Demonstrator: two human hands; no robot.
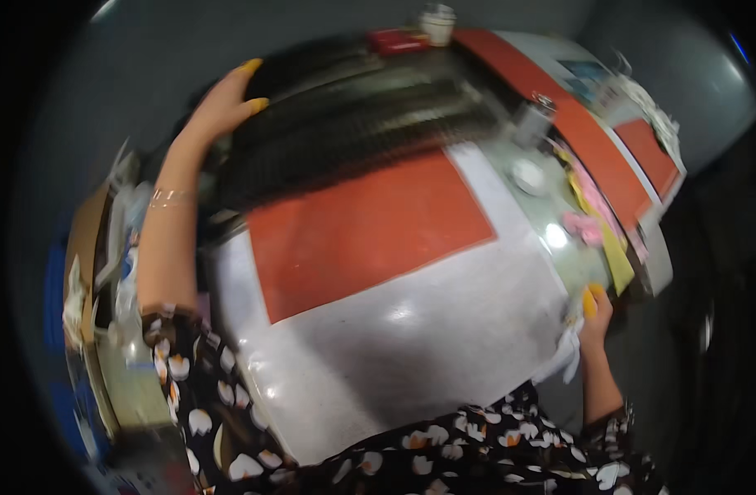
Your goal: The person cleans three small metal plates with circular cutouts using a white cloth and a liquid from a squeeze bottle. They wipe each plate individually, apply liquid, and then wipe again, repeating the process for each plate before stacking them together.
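My left hand [221, 103] is stretched to the far left end of a dark ribbed machine [353, 115]. Its thumb and a finger wear yellow tip covers and stand apart, with nothing visible between them. Whether it touches the machine is blurred. Low at the right, my right hand [596, 318], also with a yellow covering on the fingers, is closed on a crumpled white cloth [566, 353] beside the worktop's edge. Between my arms lies an orange-red sheet [370, 231], flat on a pale grey worktop surface [411, 346], its far edge against the machine.
Along the right side are a metal container [533, 122], a small white round dish [528, 176], pink scraps [583, 228] and a long orange strip [568, 124]. A white cup [437, 25] and red box [397, 41] stand at the back. A cluttered side table [134, 396] is at left.
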